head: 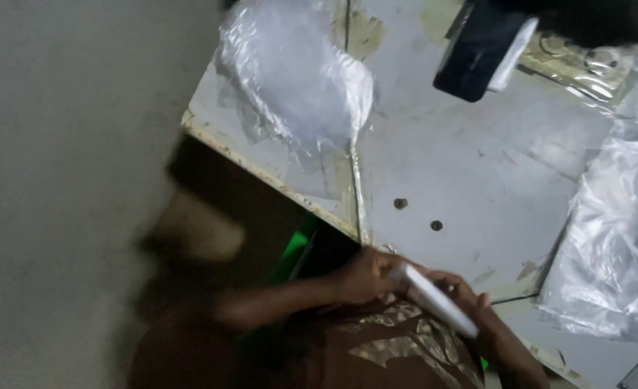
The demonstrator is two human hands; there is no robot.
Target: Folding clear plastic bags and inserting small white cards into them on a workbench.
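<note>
My left hand (366,275) and my right hand (465,294) meet at the near edge of a worn grey table (477,180). Between them they hold a slim white object (440,302), rolled or folded, which slants down to the right. The fingers of both hands are closed around it; the left grips its upper end and the right wraps its middle. My patterned brown shirt (395,349) shows just below the hands. The picture is blurred, so I cannot tell what the white object is made of.
A crumpled clear plastic bag (297,72) lies at the table's far left corner, and more clear plastic sheets (614,238) lie at the right. A dark flat device (477,50) sits at the top. A grey wall (67,180) fills the left; something green (296,253) glows under the table.
</note>
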